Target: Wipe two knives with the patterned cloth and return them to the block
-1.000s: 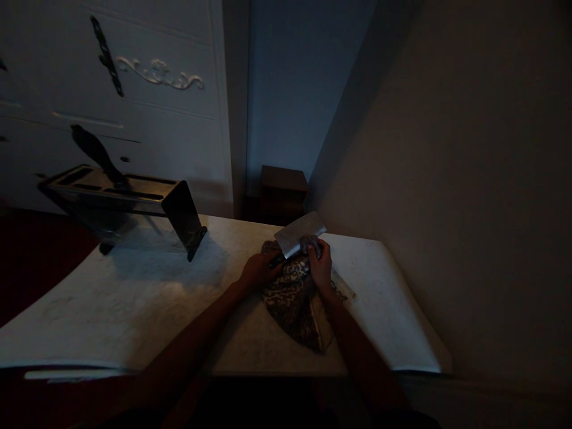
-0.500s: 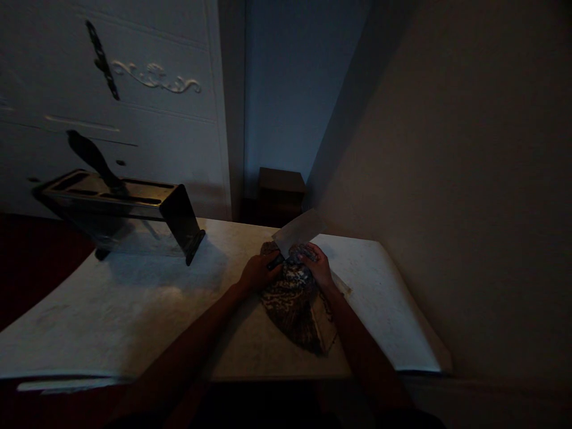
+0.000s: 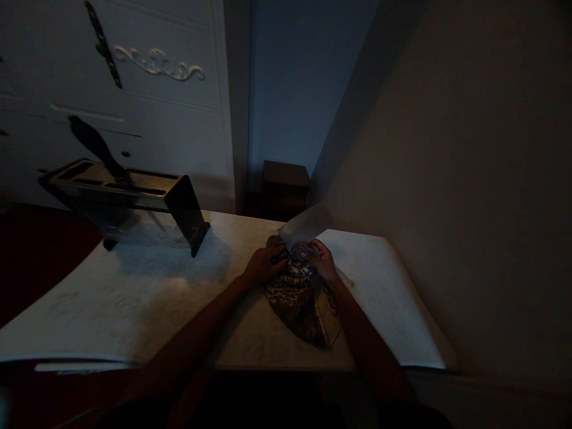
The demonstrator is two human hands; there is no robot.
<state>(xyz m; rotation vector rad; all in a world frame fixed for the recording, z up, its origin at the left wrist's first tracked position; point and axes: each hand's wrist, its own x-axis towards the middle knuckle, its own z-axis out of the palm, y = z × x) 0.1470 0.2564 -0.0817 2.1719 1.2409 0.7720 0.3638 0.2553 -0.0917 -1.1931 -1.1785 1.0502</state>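
A cleaver [image 3: 304, 225] with a broad pale blade and a dark handle points up and to the right over the table. My left hand [image 3: 264, 265] is closed around its handle. Bunched at the blade's lower edge is a brown patterned cloth [image 3: 297, 298], and my right hand [image 3: 322, 262] grips its upper end. The rest of the cloth spreads on the table below both hands. Partly hidden behind my right wrist lies a thin pale strip [image 3: 346, 279] that I cannot make out.
A knife block [image 3: 129, 196] with clear sides and one black-handled knife [image 3: 96, 146] stands at the table's left. The white table [image 3: 179, 298] meets a wall [image 3: 447, 179] on the right. Behind are a white cabinet [image 3: 174, 125] and a low dark box [image 3: 286, 179].
The whole view has shifted slightly, with things sitting a little higher and further right. Both hands keep their hold on the cleaver and the cloth; the right fingers have shifted slightly.
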